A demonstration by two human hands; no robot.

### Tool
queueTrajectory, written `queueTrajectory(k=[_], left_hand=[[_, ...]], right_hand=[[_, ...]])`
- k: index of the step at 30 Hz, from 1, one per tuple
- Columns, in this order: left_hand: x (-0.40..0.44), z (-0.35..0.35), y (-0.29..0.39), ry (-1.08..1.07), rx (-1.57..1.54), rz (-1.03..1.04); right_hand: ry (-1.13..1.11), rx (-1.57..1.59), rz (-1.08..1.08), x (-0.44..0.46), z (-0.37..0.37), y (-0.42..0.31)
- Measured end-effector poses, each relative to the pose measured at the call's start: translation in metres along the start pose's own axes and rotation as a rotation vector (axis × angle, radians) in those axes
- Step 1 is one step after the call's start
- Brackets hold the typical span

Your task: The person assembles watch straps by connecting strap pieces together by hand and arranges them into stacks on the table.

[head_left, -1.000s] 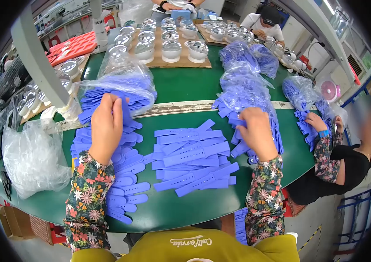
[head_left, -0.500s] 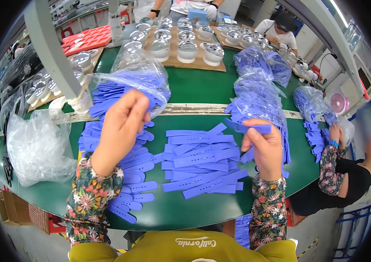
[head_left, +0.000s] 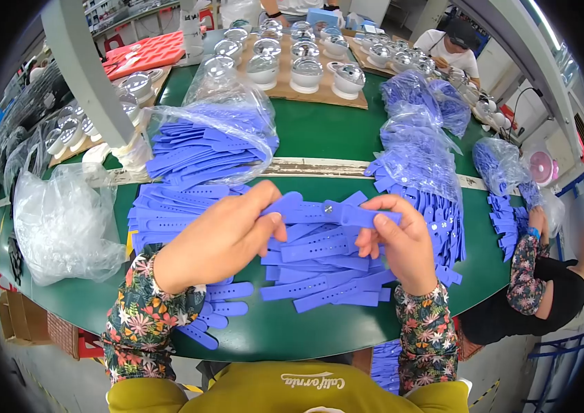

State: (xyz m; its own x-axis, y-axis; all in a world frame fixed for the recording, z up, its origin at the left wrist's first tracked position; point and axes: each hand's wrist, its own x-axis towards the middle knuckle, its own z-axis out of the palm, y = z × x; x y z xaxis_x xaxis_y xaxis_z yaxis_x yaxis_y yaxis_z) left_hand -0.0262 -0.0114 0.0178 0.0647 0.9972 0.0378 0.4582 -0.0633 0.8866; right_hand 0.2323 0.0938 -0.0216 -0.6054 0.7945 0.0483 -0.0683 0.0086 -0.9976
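At frame centre, apparently pairing one punched blue watch-strap piece (head_left: 311, 213), pinched in the fingers of the left hand (head_left: 213, 237), with one studded piece (head_left: 358, 215), pinched in those of the right hand (head_left: 405, 241). Likely calls for pressing home the metal stud (head_left: 328, 208). Counting one loose strap pile (head_left: 326, 265) below centre, too overlapped for tallying singly.

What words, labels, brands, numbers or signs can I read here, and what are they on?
"California": white script, upside down in this view, on the mustard-coloured shirt.
Blue box at the far end: any print is too small to read.
Blue straps: no lettering I can make out.
I can read nothing else.
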Motion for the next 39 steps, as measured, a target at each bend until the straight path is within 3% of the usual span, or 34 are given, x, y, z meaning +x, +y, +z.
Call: queueTrajectory(k=[2,5,6,8,15,18,20,29,33,35,39], left_hand=[[0.0,0.0,-0.002,-0.014,0.0,0.124],[0.0,-0.007,-0.002,0.108,0.203,0.101],[0.0,-0.009,-0.003,0.111,0.206,0.098],[-0.002,-0.012,-0.005,0.111,0.287,0.174],[-0.004,-0.013,0.002,0.003,0.173,0.071],[-0.002,-0.012,-0.005,0.046,0.202,0.181],[-0.002,-0.014,-0.005,0.038,0.385,0.266],[-0.004,-0.011,0.0,-0.176,0.328,0.119],[-0.002,-0.006,-0.005,-0.248,0.304,0.113],[-0.001,-0.001,-0.012,-0.255,0.335,0.265],[0.001,0.006,-0.01,-0.332,0.307,0.173]], right_hand=[[-0.015,-0.024,0.027,-0.004,0.002,-0.002],[-0.147,-0.546,-0.272,-0.006,0.006,-0.012],[-0.15,-0.543,-0.275,-0.006,0.008,-0.012],[-0.166,-0.765,-0.483,-0.005,0.012,-0.011],[-0.169,-0.822,-0.46,-0.011,0.021,-0.012],[-0.254,-0.929,-0.422,-0.011,0.02,-0.013],[-0.311,-0.814,-0.544,-0.008,0.019,-0.008],[-0.364,-0.833,-0.627,-0.008,0.024,0.0],[-0.402,-0.813,-0.634,-0.01,0.028,0.002],[-0.441,-0.831,-0.666,-0.01,0.03,0.0],[-0.461,-0.837,-0.705,-0.011,0.031,0.0]])
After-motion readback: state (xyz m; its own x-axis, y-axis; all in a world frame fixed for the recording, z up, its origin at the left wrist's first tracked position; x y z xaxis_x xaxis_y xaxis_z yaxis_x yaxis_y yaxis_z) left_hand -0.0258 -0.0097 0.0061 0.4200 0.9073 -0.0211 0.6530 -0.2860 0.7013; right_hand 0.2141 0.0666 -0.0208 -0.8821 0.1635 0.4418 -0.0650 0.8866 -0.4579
